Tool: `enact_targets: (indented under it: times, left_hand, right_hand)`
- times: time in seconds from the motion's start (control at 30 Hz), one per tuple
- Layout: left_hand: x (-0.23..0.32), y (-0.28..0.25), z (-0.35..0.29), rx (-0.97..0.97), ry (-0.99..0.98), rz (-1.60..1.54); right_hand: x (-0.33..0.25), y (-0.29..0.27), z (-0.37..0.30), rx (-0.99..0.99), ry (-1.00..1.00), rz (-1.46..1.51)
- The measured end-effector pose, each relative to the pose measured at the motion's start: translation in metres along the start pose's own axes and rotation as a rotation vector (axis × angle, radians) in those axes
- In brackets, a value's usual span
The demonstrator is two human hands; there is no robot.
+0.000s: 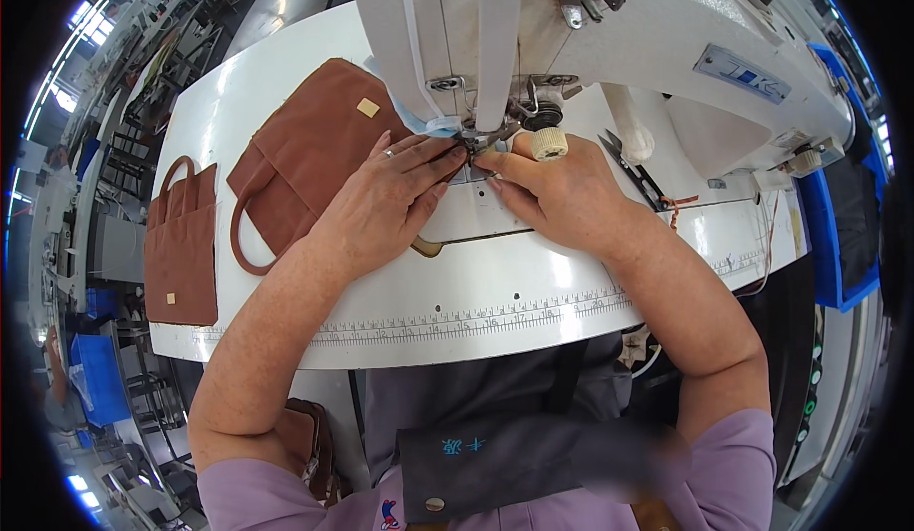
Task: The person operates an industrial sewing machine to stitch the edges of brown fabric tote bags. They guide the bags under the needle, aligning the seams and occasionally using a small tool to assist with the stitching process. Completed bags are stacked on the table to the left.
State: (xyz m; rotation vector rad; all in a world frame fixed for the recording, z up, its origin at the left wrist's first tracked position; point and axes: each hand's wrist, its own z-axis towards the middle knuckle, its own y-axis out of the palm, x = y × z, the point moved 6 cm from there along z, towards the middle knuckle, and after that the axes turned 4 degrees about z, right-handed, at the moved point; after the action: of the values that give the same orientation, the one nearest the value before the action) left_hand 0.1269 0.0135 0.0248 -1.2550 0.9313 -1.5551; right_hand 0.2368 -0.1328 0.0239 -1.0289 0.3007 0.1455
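A brown bag panel (319, 117) with a looped handle and a small gold plate lies flat left of the sewing machine's needle. My left hand (376, 198) grips the panel's right side, its fingertips reaching close beside the presser foot (473, 140). From the other side my right hand (571, 188) comes in, thumb and forefinger drawn together at the foot. What sits between those fingers is hidden by the hand and machine parts. Farther left rests a second brown panel (181, 255) with handles and a gold plate.
The white sewing machine (666, 36) arches over the far side of the white table (381, 326), whose near edge carries a printed ruler. Black thread snips (636, 174) lie right of my right hand. A blue bin (828, 236) stands at the table's right end.
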Motion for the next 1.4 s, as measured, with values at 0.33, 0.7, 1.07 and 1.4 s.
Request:
enact_targets:
  times: [0.33, 0.7, 1.07, 1.4]
  left_hand:
    - [0.047, 0.008, -0.009, 0.024, 0.022, 0.434]
    - [0.018, 0.003, -0.007, 0.143, 0.073, 0.151]
    - [0.013, 0.001, -0.004, 0.127, 0.085, 0.206]
    - [0.097, 0.003, -0.047, 0.092, 0.233, 0.288]
  right_hand:
    - [0.001, 0.001, -0.001, 0.009, -0.008, -0.006]
    - [0.001, 0.002, -0.002, -0.003, 0.003, -0.019]
    - [-0.001, -0.002, -0.002, -0.008, -0.011, -0.023]
    - [-0.003, -0.010, -0.008, 0.040, -0.137, 0.058]
